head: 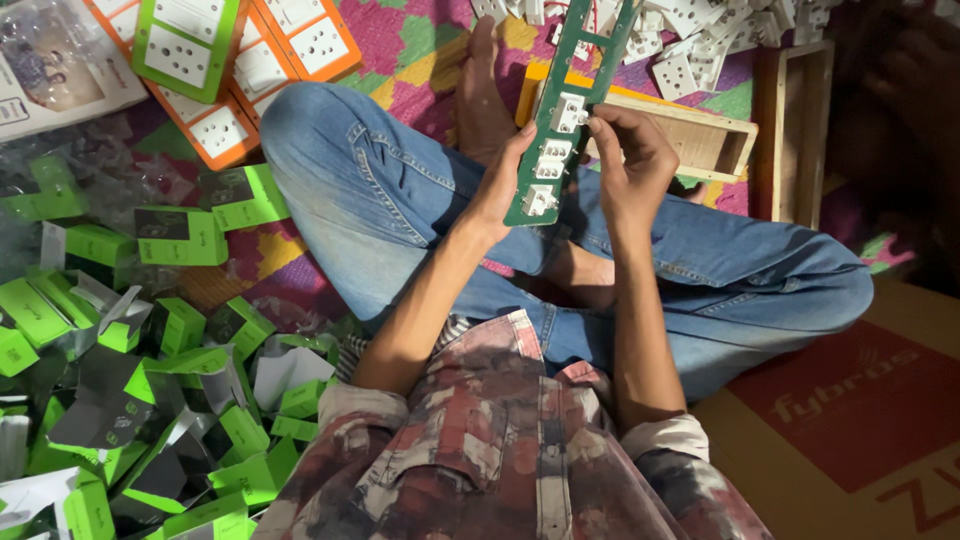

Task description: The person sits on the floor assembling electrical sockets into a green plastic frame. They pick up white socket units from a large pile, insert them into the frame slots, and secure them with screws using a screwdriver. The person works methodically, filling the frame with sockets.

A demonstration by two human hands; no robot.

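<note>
Holding a green strip (563, 120) over the lap: left hand (500, 185) steadies its edge, right hand (628, 160) fingers pinch a white socket (567, 112) on it. Wooden tray (700, 135) behind looks mostly hidden.

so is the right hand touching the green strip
Touching: the head view shows the right hand with fingertips pressed on a white socket in the green strip.

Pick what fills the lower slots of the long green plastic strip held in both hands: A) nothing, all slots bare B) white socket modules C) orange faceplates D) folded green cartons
B: three white socket modules sit in the lower slots of the long green plastic strip, held between the left hand and the right hand; the upper slots are open.
</note>
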